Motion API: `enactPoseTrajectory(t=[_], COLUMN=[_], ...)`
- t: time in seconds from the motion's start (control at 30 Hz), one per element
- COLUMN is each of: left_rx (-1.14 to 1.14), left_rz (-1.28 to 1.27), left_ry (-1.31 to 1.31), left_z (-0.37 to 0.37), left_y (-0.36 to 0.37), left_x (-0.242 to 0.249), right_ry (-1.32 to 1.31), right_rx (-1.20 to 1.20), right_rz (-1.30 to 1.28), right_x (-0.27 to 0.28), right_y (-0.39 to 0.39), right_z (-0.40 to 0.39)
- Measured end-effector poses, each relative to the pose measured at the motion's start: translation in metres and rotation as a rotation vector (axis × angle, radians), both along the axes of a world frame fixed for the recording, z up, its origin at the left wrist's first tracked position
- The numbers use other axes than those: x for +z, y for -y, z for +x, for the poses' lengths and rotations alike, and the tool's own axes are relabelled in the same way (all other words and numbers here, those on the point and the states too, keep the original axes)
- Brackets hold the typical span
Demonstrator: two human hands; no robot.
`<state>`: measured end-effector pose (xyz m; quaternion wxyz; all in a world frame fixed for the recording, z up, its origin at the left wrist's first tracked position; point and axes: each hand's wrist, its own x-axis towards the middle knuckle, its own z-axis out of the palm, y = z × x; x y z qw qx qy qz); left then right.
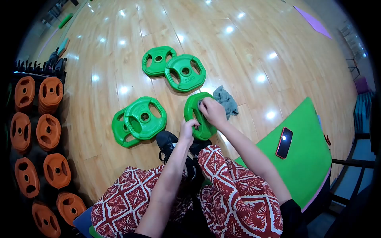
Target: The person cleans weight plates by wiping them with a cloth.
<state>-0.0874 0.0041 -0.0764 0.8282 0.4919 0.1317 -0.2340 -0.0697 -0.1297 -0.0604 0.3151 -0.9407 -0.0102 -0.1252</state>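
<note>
A green weight plate [203, 127] is tilted up off the wooden floor in front of my shoes. My left hand [188, 130] is closed around its near left side, with the thumb at one of the grip openings. On the upper right part of the same plate, my right hand [213, 111] is curled with bent fingers at an opening; the fingertips are partly hidden. A crumpled grey cloth [226, 102] lies just beyond my right hand. Two overlapping green plates, the front one [185, 81] marked 2.5, lie farther ahead. Another overlapping green pair [145, 126] rests to the left.
Stacks of orange weight plates [50, 93] stand on a dark rack along the left. A green mat [295, 174] at the right bears a phone [284, 142]. My black shoe [166, 142] is close to the left pair of plates. A purple mat [313, 22] lies far right.
</note>
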Motion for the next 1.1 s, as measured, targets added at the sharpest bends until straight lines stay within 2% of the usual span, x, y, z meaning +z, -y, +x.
enactPoseTrajectory(t=[0.07,0.17,0.23,0.33,0.37,0.43,0.47,0.5,0.57,0.63,0.7,0.73,0.8,0.87,0.9,0.93,0.97,1.03,1.07,1.1], left_rx=[0.03,0.064,0.053,0.021,0.019,-0.032,-0.049,-0.047,-0.195,-0.2,-0.305,-0.306,-0.473,-0.485,-0.492,-0.515,-0.51,-0.465,-0.59,-0.578], left_rz=[-0.031,-0.063,-0.053,0.051,0.05,0.272,0.362,0.357,0.673,0.713,0.909,0.908,1.011,1.019,1.029,1.149,1.14,1.044,1.103,1.094], left_ry=[-0.033,-0.066,-0.102,-0.077,-0.078,0.002,0.065,0.066,0.096,0.134,0.151,0.154,0.155,0.192,0.224,0.296,0.297,0.437,0.371,0.386], left_z=[-0.001,0.0,0.004,0.01,0.012,0.017,0.017,0.019,0.026,0.027,0.033,0.038,0.048,0.058,0.065,0.074,0.079,0.091,0.099,0.1], left_y=[-0.004,-0.009,-0.012,-0.016,-0.018,-0.024,-0.027,-0.029,-0.035,-0.041,-0.043,-0.044,-0.044,-0.037,-0.033,-0.03,-0.028,-0.026,-0.029,-0.032], left_x=[-0.011,-0.016,-0.019,-0.024,-0.027,-0.036,-0.04,-0.033,-0.013,-0.024,-0.019,-0.017,-0.014,0.001,0.005,-0.008,-0.012,-0.01,-0.015,-0.015], right_ry=[-0.227,-0.377,-0.355,-0.079,-0.056,0.005,-0.048,-0.048,0.029,0.04,-0.028,-0.08,-0.155,-0.169,-0.112,-0.053,-0.051,0.134,0.204,0.276], right_rx=[-0.058,-0.095,-0.098,-0.155,-0.105,0.039,0.173,0.174,0.241,0.256,0.194,0.098,-0.04,-0.101,-0.194,-0.284,-0.281,-0.341,-0.354,-0.363], right_rz=[-0.117,-0.308,-0.281,-0.051,0.007,0.099,0.023,0.017,-0.079,-0.144,-0.257,-0.308,-0.234,-0.184,-0.094,-0.007,-0.016,0.055,0.078,0.1], right_x=[-0.019,-0.03,-0.023,-0.004,0.006,0.005,0.0,-0.004,-0.012,-0.019,-0.025,-0.029,-0.029,-0.019,-0.012,-0.005,0.004,0.044,0.062,0.078], right_y=[0.016,0.039,0.034,0.005,-0.005,-0.018,-0.016,-0.013,-0.003,0.009,0.023,0.031,0.055,0.076,0.084,0.091,0.099,0.107,0.111,0.114], right_z=[0.003,-0.001,0.002,0.008,0.008,0.006,0.002,-0.002,-0.011,-0.016,-0.014,-0.012,-0.01,-0.002,0.003,0.007,0.011,0.02,0.024,0.027])
